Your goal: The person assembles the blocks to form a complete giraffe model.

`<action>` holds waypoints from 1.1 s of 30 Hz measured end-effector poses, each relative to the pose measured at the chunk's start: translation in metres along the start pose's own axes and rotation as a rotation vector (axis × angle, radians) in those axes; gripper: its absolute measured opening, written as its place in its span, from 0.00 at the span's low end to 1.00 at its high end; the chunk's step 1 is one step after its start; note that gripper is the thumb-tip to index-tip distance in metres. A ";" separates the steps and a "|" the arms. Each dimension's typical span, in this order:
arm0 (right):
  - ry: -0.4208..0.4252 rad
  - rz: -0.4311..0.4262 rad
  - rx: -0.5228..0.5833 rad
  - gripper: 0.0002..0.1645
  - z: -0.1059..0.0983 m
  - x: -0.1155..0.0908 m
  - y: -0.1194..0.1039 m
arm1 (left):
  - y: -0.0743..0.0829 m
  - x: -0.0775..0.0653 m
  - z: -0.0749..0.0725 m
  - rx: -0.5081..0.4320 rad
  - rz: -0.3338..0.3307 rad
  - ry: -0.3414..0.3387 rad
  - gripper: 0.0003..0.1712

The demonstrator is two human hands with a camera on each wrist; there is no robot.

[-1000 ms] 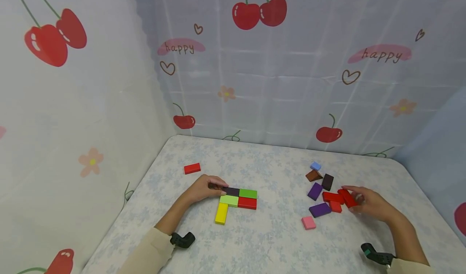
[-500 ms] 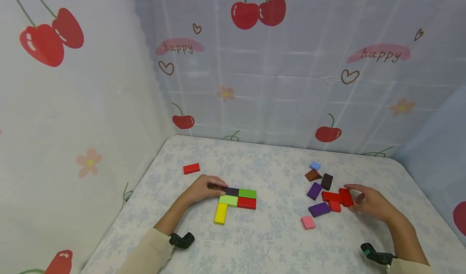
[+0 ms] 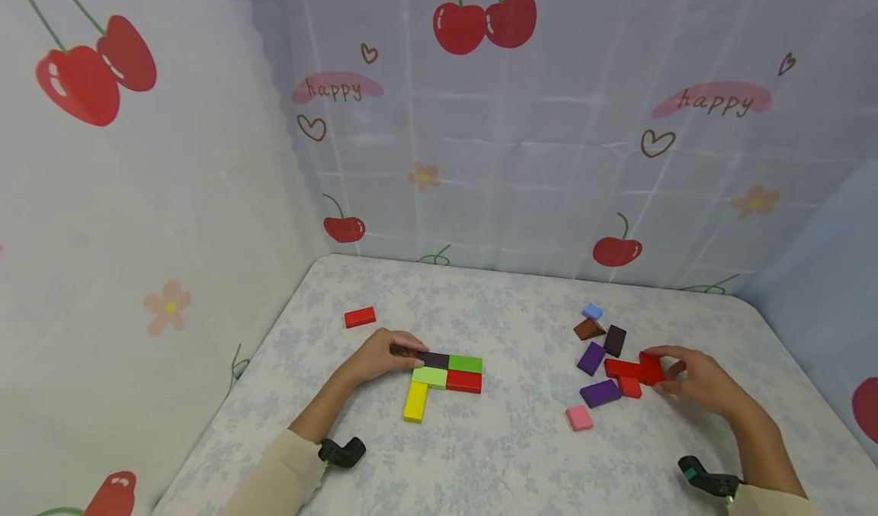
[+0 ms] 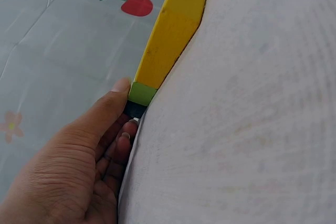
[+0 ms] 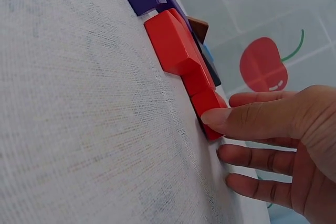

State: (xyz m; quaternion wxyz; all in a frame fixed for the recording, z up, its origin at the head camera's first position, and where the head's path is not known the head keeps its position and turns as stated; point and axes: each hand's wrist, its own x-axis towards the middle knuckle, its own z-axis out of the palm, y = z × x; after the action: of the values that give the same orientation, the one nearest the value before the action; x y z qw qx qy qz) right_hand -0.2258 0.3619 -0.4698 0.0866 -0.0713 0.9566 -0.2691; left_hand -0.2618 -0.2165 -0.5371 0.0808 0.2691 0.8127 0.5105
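My left hand (image 3: pixel 384 360) pinches the left end of a black block (image 3: pixel 435 360) between thumb and fingers. That block lies in a flat cluster with a green block (image 3: pixel 466 363), a light green block (image 3: pixel 429 377), a red block (image 3: pixel 464 381) and a yellow block (image 3: pixel 414 402) pointing toward me. In the left wrist view the thumb tip touches the light green block (image 4: pixel 142 93). My right hand (image 3: pixel 700 379) pinches a red block (image 5: pixel 207 106) by its two ends, thumb on the near one. It lies against another red block (image 3: pixel 621 369), beside a smaller red piece (image 3: pixel 629 387).
Around the right hand lie purple blocks (image 3: pixel 600 393), a dark block (image 3: pixel 615 341), a brown wedge (image 3: pixel 588 328), a blue piece (image 3: pixel 593 311) and a pink piece (image 3: pixel 579 418). A single red block (image 3: pixel 360 317) lies at the back left. Printed curtains stand behind the table (image 3: pixel 507 455).
The red block at my right hand has turned more upright in the head view and shifted slightly left and away. The right hand moved slightly with it; my left hand has stayed put.
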 end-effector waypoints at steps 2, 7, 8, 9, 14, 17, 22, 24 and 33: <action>0.002 -0.003 -0.002 0.37 0.000 0.000 0.000 | 0.000 -0.001 0.000 0.007 0.001 -0.001 0.16; 0.007 -0.011 0.001 0.36 -0.002 -0.002 0.000 | 0.000 -0.002 0.001 0.014 -0.001 -0.006 0.16; 0.015 -0.017 0.001 0.35 -0.002 -0.003 0.000 | 0.000 -0.002 0.001 0.015 -0.004 -0.004 0.16; 0.024 -0.020 0.004 0.35 -0.001 -0.004 0.001 | 0.001 -0.002 0.000 0.014 -0.004 -0.002 0.16; 0.073 -0.037 0.008 0.32 -0.001 -0.008 0.004 | 0.014 -0.003 0.000 -0.001 -0.019 0.006 0.16; 0.103 -0.028 -0.003 0.32 -0.003 -0.011 0.003 | 0.028 -0.007 0.000 -0.014 -0.024 -0.007 0.16; 0.171 -0.044 -0.009 0.34 -0.006 -0.014 -0.002 | 0.037 -0.010 -0.002 -0.027 -0.010 -0.020 0.17; 0.203 -0.069 -0.012 0.34 -0.006 -0.013 -0.006 | 0.038 -0.009 -0.003 -0.029 -0.005 -0.014 0.16; 0.286 -0.144 -0.031 0.31 -0.007 -0.009 -0.029 | 0.022 -0.002 -0.002 0.011 -0.045 -0.008 0.16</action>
State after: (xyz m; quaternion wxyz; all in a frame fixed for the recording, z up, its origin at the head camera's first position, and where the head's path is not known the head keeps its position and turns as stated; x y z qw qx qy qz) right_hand -0.2155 0.3427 -0.4479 -0.0712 -0.1020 0.9556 -0.2672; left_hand -0.2528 -0.2120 -0.5178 0.0941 0.2534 0.8209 0.5031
